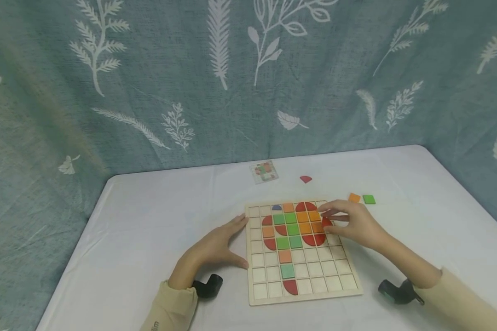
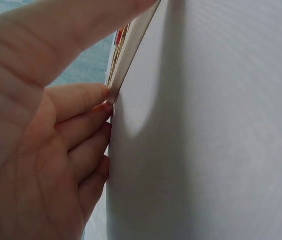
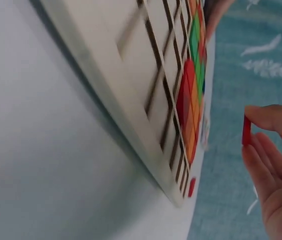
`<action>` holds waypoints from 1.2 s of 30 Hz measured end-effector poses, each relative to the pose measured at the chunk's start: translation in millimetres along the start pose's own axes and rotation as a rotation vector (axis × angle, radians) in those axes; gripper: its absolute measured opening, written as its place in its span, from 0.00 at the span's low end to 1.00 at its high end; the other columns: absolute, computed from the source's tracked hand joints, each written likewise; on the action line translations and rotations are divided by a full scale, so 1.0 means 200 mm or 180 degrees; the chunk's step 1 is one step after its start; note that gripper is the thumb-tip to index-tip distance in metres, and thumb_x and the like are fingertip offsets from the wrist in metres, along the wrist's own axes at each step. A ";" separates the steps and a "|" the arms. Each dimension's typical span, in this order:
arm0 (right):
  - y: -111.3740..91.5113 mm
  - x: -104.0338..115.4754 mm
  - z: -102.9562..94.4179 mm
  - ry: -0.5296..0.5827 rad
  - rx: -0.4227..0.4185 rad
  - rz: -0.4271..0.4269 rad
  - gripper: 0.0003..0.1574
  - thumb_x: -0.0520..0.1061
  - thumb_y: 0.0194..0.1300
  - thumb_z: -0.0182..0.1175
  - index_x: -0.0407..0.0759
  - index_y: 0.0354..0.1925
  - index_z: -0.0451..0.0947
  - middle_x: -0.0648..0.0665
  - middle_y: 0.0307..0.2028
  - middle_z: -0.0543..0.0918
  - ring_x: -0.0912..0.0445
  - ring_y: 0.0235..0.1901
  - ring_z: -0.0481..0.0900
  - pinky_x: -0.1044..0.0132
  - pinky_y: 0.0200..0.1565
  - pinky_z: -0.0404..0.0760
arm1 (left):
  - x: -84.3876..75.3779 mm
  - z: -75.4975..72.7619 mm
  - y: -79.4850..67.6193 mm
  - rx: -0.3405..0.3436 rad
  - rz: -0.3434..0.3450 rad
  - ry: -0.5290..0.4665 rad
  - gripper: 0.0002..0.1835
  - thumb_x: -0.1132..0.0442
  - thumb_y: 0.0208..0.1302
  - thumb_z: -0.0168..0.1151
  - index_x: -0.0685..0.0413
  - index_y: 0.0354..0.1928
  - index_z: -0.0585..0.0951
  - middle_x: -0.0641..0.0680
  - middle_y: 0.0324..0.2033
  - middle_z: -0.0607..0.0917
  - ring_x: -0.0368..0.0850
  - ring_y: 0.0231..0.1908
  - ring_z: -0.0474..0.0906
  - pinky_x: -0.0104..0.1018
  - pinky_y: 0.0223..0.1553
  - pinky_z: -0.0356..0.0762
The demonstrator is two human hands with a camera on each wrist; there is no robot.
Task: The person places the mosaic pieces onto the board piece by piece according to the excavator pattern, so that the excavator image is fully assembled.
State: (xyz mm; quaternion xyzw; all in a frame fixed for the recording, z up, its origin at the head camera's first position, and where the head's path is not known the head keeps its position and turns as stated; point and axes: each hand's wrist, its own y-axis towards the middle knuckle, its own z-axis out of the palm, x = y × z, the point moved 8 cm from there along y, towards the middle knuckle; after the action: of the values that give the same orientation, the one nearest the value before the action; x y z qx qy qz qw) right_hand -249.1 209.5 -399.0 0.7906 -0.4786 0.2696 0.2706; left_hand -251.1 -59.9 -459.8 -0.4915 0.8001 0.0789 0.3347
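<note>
A wooden grid board (image 1: 269, 294) lies on the white table, with orange, green and red pieces in several of its squares. At its left edge rests my left hand (image 1: 215, 246), thumb and fingers spread along the side. In the left wrist view, the fingertips (image 2: 103, 95) touch the board's rim. My right hand (image 1: 358, 225) is over the board's right side. Between its thumb and fingers it pinches a small red piece (image 3: 246, 130), held on edge above the surface in the right wrist view.
Behind the board lie a picture card (image 1: 264, 172) and a red fan-shaped piece (image 1: 305, 179). An orange tile (image 1: 354, 197) and a green tile (image 1: 369, 199) lie beyond the right hand. A blue-green leaf-patterned curtain (image 1: 232, 115) hangs behind the table.
</note>
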 end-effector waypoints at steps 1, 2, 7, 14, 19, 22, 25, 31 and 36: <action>-0.02 0.01 0.01 0.0013 0.0042 -0.0036 0.26 0.31 0.47 0.68 0.38 0.47 0.77 0.42 0.43 0.83 0.49 0.42 0.81 0.60 0.43 0.82 | 0.00 0.00 0.00 -0.0003 0.0003 -0.0012 0.60 0.46 0.32 0.78 0.48 0.70 0.57 0.49 0.70 0.54 0.49 0.70 0.49 0.49 0.67 0.54; -0.04 0.02 0.03 0.0012 0.0073 -0.0061 0.25 0.31 0.47 0.69 0.38 0.47 0.77 0.42 0.43 0.83 0.49 0.42 0.81 0.61 0.43 0.82 | 0.00 0.00 0.00 -0.0002 -0.0004 -0.0015 0.60 0.46 0.32 0.78 0.48 0.70 0.57 0.49 0.70 0.54 0.49 0.70 0.49 0.49 0.67 0.54; -0.13 0.07 0.07 0.0050 0.0191 -0.0229 0.25 0.30 0.46 0.69 0.38 0.46 0.78 0.43 0.43 0.83 0.51 0.42 0.81 0.64 0.42 0.83 | 0.00 0.00 0.00 -0.0003 -0.0045 -0.0029 0.60 0.46 0.31 0.78 0.47 0.70 0.57 0.48 0.70 0.54 0.48 0.70 0.49 0.49 0.67 0.54; -0.21 0.09 0.12 0.0135 0.0292 -0.0290 0.23 0.32 0.47 0.68 0.41 0.45 0.79 0.46 0.43 0.83 0.52 0.42 0.81 0.64 0.41 0.83 | 0.01 0.00 0.00 -0.0009 -0.0068 -0.0035 0.60 0.46 0.31 0.78 0.47 0.70 0.58 0.48 0.70 0.54 0.47 0.70 0.49 0.48 0.67 0.54; -0.25 0.08 0.15 0.0127 0.0270 -0.0268 0.21 0.33 0.48 0.68 0.41 0.44 0.79 0.46 0.42 0.83 0.54 0.41 0.81 0.66 0.41 0.83 | 0.01 0.00 0.00 0.0006 -0.0061 -0.0072 0.59 0.47 0.32 0.78 0.48 0.70 0.57 0.47 0.70 0.54 0.47 0.70 0.49 0.48 0.67 0.53; -0.27 0.08 0.17 0.0136 0.0238 -0.0315 0.21 0.32 0.48 0.68 0.42 0.43 0.80 0.47 0.41 0.83 0.56 0.40 0.81 0.68 0.40 0.83 | 0.01 0.00 0.00 0.0017 -0.0049 -0.0068 0.59 0.46 0.32 0.78 0.48 0.70 0.57 0.47 0.70 0.54 0.47 0.70 0.49 0.48 0.67 0.54; -0.29 0.09 0.18 0.0122 0.0179 -0.0437 0.21 0.31 0.47 0.68 0.42 0.42 0.79 0.48 0.39 0.83 0.57 0.38 0.81 0.67 0.38 0.83 | 0.01 0.00 0.00 0.0024 -0.0031 -0.0046 0.60 0.46 0.32 0.78 0.48 0.70 0.57 0.48 0.70 0.54 0.48 0.70 0.49 0.48 0.67 0.54; -0.31 0.09 0.19 0.0059 0.0139 -0.0483 0.21 0.31 0.47 0.68 0.46 0.41 0.80 0.52 0.39 0.83 0.60 0.39 0.81 0.67 0.40 0.83 | 0.01 0.00 0.00 0.0034 -0.0020 -0.0022 0.60 0.46 0.32 0.78 0.47 0.70 0.56 0.48 0.71 0.53 0.48 0.70 0.49 0.49 0.67 0.54; -0.31 0.09 0.19 0.0043 0.0092 -0.0572 0.19 0.31 0.50 0.66 0.47 0.41 0.80 0.53 0.39 0.83 0.61 0.40 0.80 0.68 0.41 0.82 | 0.00 0.00 0.00 0.0025 -0.0001 -0.0044 0.60 0.45 0.31 0.78 0.48 0.70 0.56 0.48 0.71 0.53 0.49 0.70 0.49 0.49 0.67 0.53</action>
State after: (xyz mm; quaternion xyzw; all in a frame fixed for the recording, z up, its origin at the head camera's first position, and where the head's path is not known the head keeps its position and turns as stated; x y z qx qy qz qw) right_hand -179.4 196.8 -423.1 0.8324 -0.3999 0.2564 0.2854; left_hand -251.6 -60.5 -459.5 -0.4898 0.7979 0.0792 0.3422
